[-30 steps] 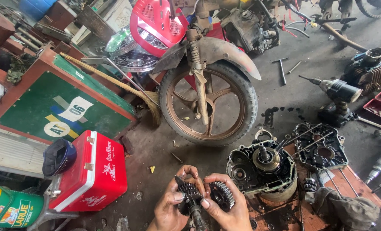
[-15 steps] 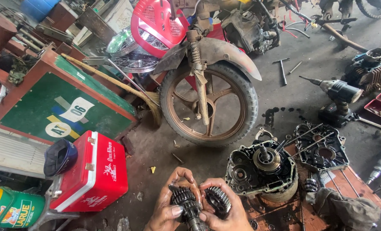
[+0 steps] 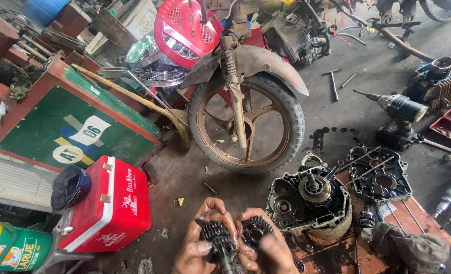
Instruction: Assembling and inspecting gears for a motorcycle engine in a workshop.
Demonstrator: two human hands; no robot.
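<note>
Both gear clusters now sit pressed side by side, no longer apart.
Left hand (image 3: 197, 248) grips one gear shaft (image 3: 216, 238); right hand (image 3: 266, 246) clasps the other gear cluster (image 3: 256, 231).

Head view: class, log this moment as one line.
left hand: grips gear shaft | right hand: grips second gear cluster | engine case: open, beside hands

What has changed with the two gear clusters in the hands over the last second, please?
The left hand and right hand have drawn closer and sunk slightly toward the frame's lower edge, bringing the left gear shaft and right gear cluster side by side. Both grips remain. The engine crankcase, red cooler and motorcycle wheel stayed put.
</note>
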